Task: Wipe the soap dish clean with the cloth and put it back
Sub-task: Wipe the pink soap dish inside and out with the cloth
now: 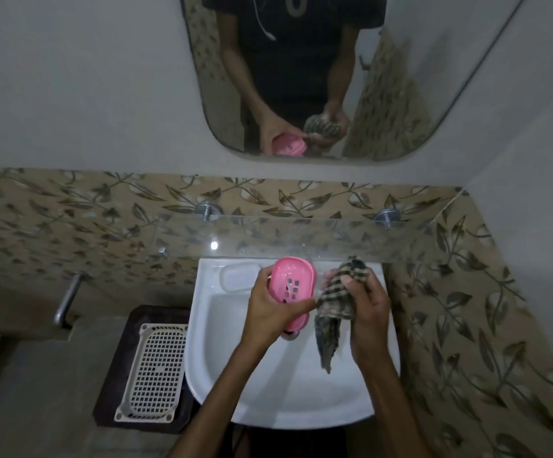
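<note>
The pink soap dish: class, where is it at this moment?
In the head view the pink soap dish sits centre frame, held in the left hand above the white basin, just left of the checked cloth gripped by the right hand.

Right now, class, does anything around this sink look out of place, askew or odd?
Nothing looks damaged or spilled. The pink soap dish is off its spot, held tilted over the sink in the left hand, while the right hand grips the checked cloth. A plastic grid tray lies on the floor mat.
</note>
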